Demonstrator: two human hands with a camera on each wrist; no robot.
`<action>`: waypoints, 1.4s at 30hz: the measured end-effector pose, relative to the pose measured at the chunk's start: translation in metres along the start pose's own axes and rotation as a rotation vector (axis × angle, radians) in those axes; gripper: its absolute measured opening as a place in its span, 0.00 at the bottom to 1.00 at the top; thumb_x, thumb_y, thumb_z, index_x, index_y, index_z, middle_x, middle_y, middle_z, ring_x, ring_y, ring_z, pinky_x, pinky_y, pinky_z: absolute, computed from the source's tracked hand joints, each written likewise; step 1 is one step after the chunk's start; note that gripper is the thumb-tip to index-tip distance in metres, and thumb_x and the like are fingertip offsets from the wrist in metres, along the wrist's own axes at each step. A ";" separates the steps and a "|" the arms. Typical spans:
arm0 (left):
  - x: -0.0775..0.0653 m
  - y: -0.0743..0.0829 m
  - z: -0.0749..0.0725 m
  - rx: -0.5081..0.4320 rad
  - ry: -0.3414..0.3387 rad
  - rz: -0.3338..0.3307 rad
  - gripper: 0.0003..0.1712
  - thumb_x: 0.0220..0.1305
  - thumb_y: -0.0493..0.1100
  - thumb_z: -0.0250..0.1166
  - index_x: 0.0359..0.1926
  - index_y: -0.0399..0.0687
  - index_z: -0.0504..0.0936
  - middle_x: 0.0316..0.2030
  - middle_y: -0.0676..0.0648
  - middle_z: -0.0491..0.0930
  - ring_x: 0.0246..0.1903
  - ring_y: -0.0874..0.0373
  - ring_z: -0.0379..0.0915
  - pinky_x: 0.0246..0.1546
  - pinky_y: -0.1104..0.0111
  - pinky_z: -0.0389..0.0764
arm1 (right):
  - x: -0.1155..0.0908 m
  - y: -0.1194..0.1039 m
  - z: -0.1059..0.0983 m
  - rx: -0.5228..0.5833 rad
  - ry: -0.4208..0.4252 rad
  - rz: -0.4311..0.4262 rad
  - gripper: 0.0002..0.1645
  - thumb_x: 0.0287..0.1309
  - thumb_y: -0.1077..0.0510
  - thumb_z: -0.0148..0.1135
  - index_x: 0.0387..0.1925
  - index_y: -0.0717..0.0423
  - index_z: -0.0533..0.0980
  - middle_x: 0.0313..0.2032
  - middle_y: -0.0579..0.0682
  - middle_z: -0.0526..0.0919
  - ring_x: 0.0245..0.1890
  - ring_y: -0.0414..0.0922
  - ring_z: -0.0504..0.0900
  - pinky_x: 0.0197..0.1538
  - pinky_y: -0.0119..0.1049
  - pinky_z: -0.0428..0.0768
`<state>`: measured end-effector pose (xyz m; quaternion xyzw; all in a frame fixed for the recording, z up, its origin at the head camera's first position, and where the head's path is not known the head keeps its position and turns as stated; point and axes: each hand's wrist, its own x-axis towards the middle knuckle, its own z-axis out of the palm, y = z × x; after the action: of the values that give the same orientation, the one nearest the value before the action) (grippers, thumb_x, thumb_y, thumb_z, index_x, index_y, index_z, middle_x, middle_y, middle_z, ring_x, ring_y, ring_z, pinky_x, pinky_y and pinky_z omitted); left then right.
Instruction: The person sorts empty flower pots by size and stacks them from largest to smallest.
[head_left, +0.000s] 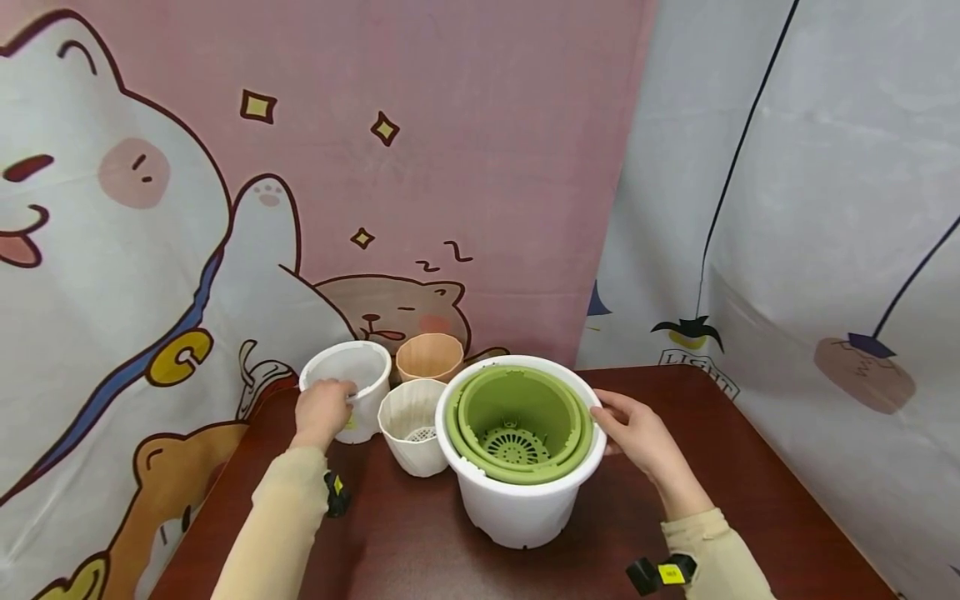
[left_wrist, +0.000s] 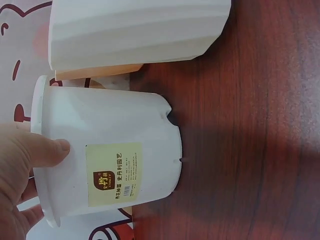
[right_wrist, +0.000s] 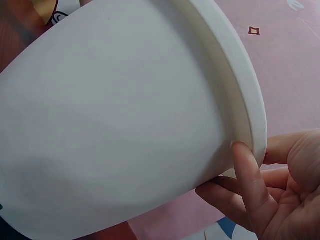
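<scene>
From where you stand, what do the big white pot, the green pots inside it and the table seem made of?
Big white pot: probably plastic, matte; its surface looks smooth and evenly coloured.
Green pots: likely plastic, low-sheen; slotted base looks molded.
Table: wood or laminate, I can't tell which; satin, with streaky reddish-brown grain.

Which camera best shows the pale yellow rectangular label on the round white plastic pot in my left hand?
The left wrist view: the label faces that camera whole, its print large. The head view shows just a small yellow patch of it; the right wrist view shows none.
</scene>
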<state>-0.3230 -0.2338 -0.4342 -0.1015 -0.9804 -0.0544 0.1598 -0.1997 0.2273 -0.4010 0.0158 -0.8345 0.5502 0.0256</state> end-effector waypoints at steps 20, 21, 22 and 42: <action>-0.015 -0.001 -0.015 0.016 0.061 0.019 0.12 0.48 0.37 0.70 0.38 0.49 0.83 0.28 0.44 0.78 0.30 0.45 0.73 0.27 0.52 0.74 | -0.001 0.000 -0.001 -0.005 -0.007 0.000 0.30 0.61 0.52 0.58 0.61 0.60 0.66 0.49 0.63 0.76 0.32 0.46 0.81 0.30 0.38 0.82; -0.015 -0.002 -0.016 0.017 0.061 0.021 0.12 0.49 0.38 0.70 0.38 0.49 0.83 0.29 0.44 0.78 0.30 0.45 0.73 0.27 0.52 0.74 | -0.001 0.000 -0.001 -0.003 -0.008 -0.002 0.30 0.61 0.52 0.58 0.62 0.60 0.66 0.50 0.63 0.75 0.32 0.46 0.81 0.30 0.38 0.82; -0.016 -0.002 -0.017 0.016 0.064 0.024 0.13 0.49 0.37 0.69 0.38 0.48 0.83 0.29 0.43 0.78 0.30 0.44 0.73 0.27 0.52 0.74 | -0.001 0.000 -0.001 0.000 -0.008 -0.003 0.30 0.61 0.52 0.58 0.62 0.60 0.66 0.50 0.63 0.75 0.32 0.46 0.81 0.30 0.37 0.82; -0.027 -0.015 -0.043 -0.028 0.166 0.058 0.12 0.47 0.35 0.70 0.37 0.45 0.82 0.30 0.42 0.78 0.31 0.43 0.72 0.28 0.51 0.73 | -0.001 -0.002 -0.001 0.002 -0.008 0.004 0.30 0.60 0.52 0.58 0.61 0.60 0.67 0.50 0.63 0.75 0.32 0.46 0.82 0.30 0.37 0.82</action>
<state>-0.2882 -0.2594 -0.4037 -0.1272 -0.9595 -0.0719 0.2406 -0.1990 0.2273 -0.3991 0.0161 -0.8340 0.5512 0.0211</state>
